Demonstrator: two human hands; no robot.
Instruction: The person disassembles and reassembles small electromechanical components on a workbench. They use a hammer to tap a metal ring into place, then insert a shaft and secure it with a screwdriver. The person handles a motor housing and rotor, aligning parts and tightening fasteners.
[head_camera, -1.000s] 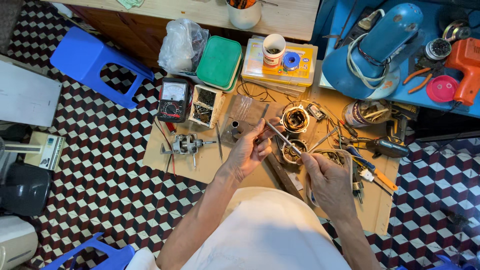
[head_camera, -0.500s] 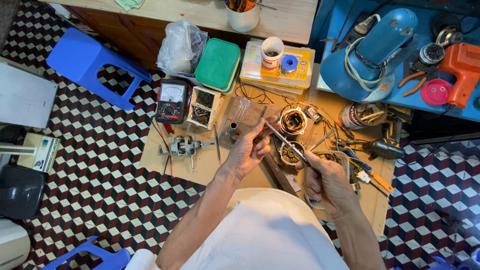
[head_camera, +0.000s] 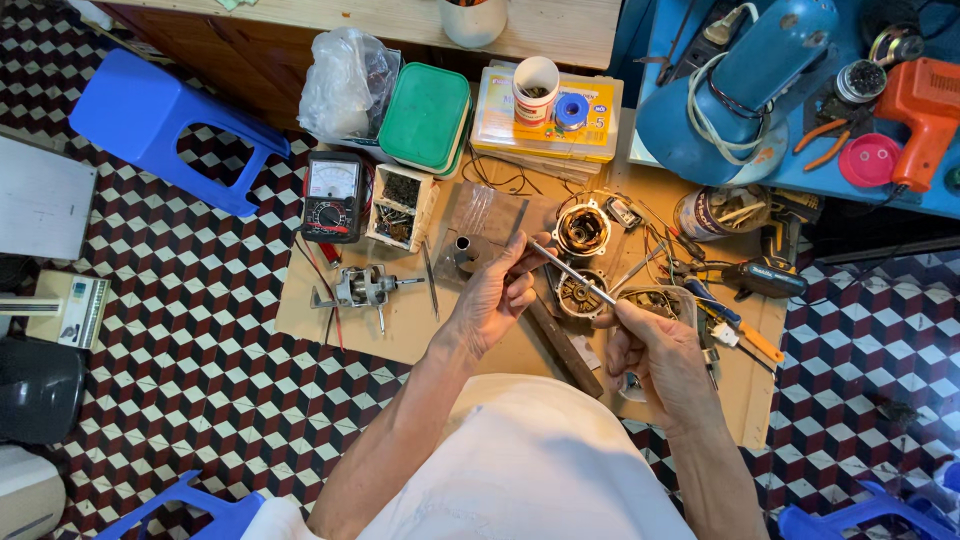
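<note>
here, both hands meet over a low cardboard-covered board (head_camera: 330, 330) lying on the checkered floor (head_camera: 180, 370). the left hand (head_camera: 492, 300) has its fingers (head_camera: 520, 262) pinched together on the far end of a thin metal rod (head_camera: 570, 271), and the right hand (head_camera: 655, 350) has its fingers closed on the near end — the rod slants between them, just above the board. directly beneath the rod sits a dark motor housing (head_camera: 578, 292), and just beyond it a copper-wound stator (head_camera: 582, 230). a small grey metal cap (head_camera: 467, 250) lies just left of the left hand's fingertips. further left on the board rest a motor rotor with its shaft (head_camera: 362, 288), an analog multimeter (head_camera: 333, 196) and a small open box of screws (head_camera: 399, 206). at the far edge stand a green lidded box (head_camera: 426, 118) and a yellow parts case (head_camera: 545, 115) — on it a white cup (head_camera: 535, 88). to the right, loose hand tools (head_camera: 735, 280) crowd near a tin can (head_camera: 710, 212).
</note>
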